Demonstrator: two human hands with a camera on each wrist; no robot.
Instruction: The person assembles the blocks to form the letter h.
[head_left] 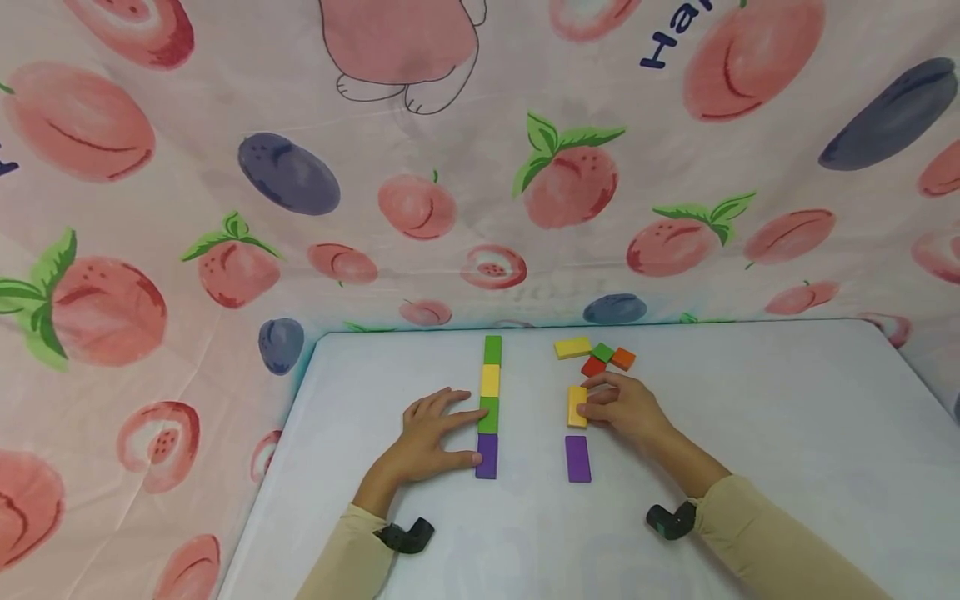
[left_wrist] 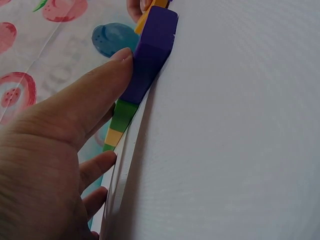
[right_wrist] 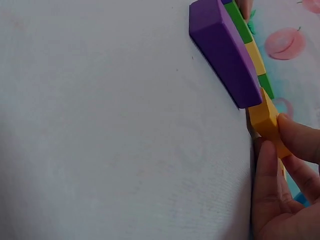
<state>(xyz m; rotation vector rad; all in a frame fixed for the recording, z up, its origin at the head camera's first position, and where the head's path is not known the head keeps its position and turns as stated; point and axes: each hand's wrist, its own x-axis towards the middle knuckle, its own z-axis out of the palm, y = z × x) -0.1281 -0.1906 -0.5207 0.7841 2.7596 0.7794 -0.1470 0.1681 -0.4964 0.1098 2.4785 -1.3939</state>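
On the white table (head_left: 787, 433): row of four blocks (head_left: 490, 390), end to end; places below refer to this row.
Row order, far to near: far green block (head_left: 492, 349), pale yellow block (head_left: 490, 379), near green block (head_left: 491, 421), purple block (head_left: 488, 457).
Left hand (head_left: 427, 437): at the row's left side, fingers spread, nothing gripped; thumb touches the purple block, forefinger touches the near green block.
Right hand (head_left: 632, 410): right of the row, thumb and fingers drawn together, pinching the orange-yellow block (head_left: 574, 407).
Orange-yellow block: right of the row, apart from it, about level with the near green block; cannot tell whether lifted.
Lone purple block (head_left: 578, 459): right of the row's near end, apart from it.
Loose blocks: right of the row's far end, close together; loose yellow block (head_left: 573, 348), small green block (head_left: 602, 352), red block (head_left: 593, 367), orange block (head_left: 623, 358).
Backdrop: fruit-print cloth (head_left: 457, 158), beyond the row's far end.
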